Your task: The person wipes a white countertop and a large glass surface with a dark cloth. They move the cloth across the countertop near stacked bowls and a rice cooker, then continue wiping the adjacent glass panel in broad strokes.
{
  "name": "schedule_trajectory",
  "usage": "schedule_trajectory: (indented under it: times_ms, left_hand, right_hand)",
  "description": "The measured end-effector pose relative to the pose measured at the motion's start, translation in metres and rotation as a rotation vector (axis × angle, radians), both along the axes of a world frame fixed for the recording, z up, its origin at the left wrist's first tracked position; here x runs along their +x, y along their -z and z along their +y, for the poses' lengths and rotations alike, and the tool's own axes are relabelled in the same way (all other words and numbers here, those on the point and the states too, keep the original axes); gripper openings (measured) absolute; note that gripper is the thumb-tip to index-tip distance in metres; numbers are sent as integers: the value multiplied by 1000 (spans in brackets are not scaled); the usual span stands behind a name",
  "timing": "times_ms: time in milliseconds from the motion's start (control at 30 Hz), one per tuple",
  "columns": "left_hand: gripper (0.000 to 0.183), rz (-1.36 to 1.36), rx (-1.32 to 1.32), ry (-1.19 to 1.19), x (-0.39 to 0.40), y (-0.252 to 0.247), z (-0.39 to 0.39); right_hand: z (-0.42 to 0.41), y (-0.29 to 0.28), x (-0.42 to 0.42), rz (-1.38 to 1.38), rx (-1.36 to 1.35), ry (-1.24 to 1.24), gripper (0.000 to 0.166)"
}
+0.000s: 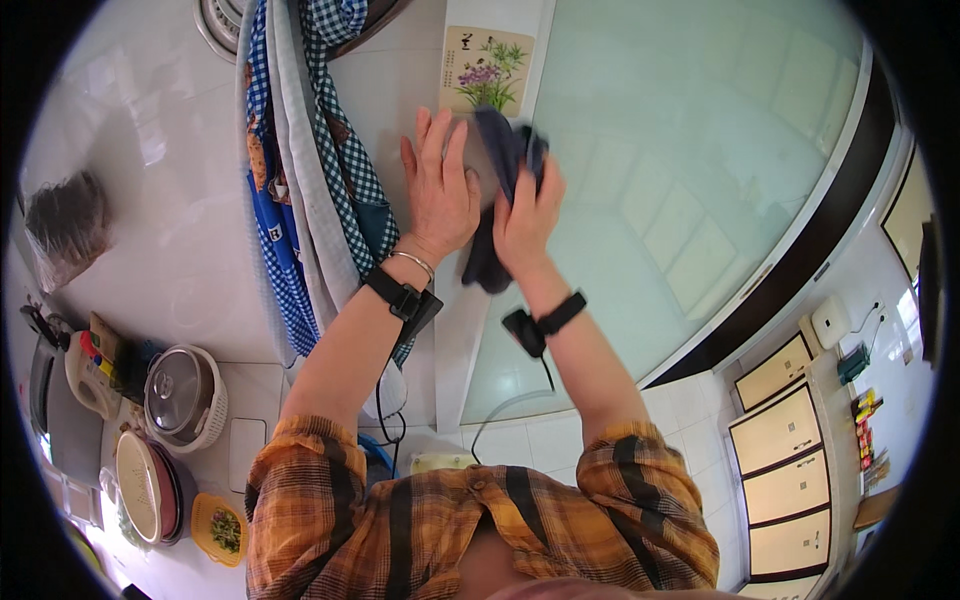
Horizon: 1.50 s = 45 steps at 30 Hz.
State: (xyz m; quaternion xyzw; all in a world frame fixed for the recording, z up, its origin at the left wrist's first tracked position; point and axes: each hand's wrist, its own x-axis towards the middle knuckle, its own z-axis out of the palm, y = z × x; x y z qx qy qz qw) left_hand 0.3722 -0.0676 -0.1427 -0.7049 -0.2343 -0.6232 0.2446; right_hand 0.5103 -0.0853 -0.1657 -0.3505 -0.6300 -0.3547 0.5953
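Note:
My right hand (pixel 529 217) is closed on a dark blue-grey cloth (pixel 501 150), part of which hangs below it; the cloth is slightly blurred. To its left, my left hand (pixel 441 184) is raised with fingers spread, holding nothing, in front of the white wall; whether it touches the wall I cannot tell. Just above both hands, a decorated tile or sticker (pixel 487 71) with purple flowers and green leaves is on the white frame. Blue checked fabric (pixel 356 161) and a pale grey towel (pixel 304 150) hang left of my left hand.
A frosted glass door (pixel 660 187) fills the right side. On the lower left counter stand a white basket (pixel 217 409) with a lidded pot, nested basins (pixel 142 487) and a yellow basket (pixel 206 540) of greens. A plastic bag (pixel 71 225) hangs at far left. Cabinets (pixel 784 442) stand lower right.

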Motion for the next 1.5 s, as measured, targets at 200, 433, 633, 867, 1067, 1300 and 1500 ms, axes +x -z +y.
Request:
schedule_trajectory:
  times_ms: [200,433,633,867,1067,1300,1500]
  left_hand:
    - [67,-4,-43,27,-2,0,-7]
    - [65,-8,-1,-31,-4,1,2]
    - [60,-22,10,52,-9,0,-1]
    - [61,-12,56,78,-4,-1,3]
    - [61,-19,56,31,-8,-2,1]
    - [64,-120,-103,73,-18,16,-10]
    - [63,9,-349,134,-44,97,-70]
  right_hand:
    - [-20,17,1,22,-117,-78,41]
    - [-23,-95,-4,328,-69,-221,41]
    - [0,-52,-12,61,18,58,56]
    - [-34,117,25,-134,-369,58,39]
    - [-62,40,24,-65,-377,-50,41]
    - [-29,-43,-16,-69,-30,36,38]
    - [-51,71,7,-507,-334,-72,20]
